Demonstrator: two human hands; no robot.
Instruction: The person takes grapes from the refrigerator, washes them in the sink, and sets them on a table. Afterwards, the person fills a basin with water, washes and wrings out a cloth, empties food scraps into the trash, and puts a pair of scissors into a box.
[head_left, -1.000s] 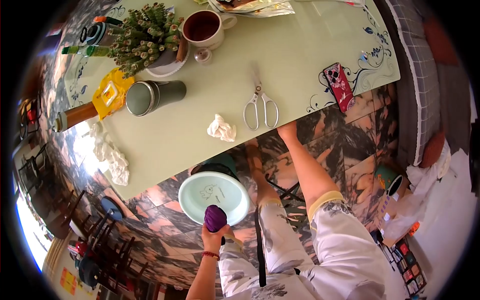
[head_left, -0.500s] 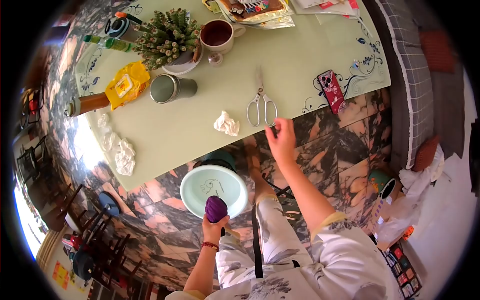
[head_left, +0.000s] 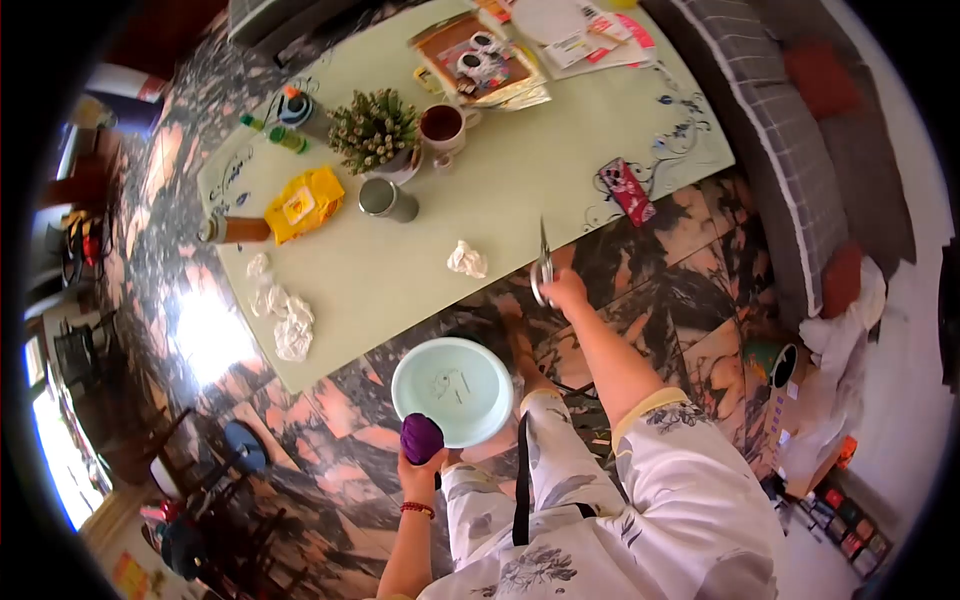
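Observation:
My left hand (head_left: 420, 474) is wrapped round a dark purple, rounded bundle (head_left: 421, 438) with a ridged surface; its exact kind is unclear. That bundle is at the lower left rim of a pale blue basin (head_left: 490, 365). My right hand (head_left: 566, 290) is closed on the handles of metal scissors (head_left: 543, 270), whose blades point up and away over the table's near edge. On the table, to the left of the scissors, lies a crumpled white tissue (head_left: 466, 259).
The pale green table (head_left: 400, 280) carries a potted cactus (head_left: 372, 132), a mug (head_left: 441, 124), a canister (head_left: 388, 201), a yellow wipes pack (head_left: 305, 204), a bottle (head_left: 238, 230), more tissues (head_left: 291, 325) and a red phone (head_left: 628, 192). A grey sofa (head_left: 745, 110) stands on the right.
The scissors lay flat on the table beside my right hand; now that hand grips them and has drawn them toward me. My left hand keeps hold of the purple bundle. The view has shifted.

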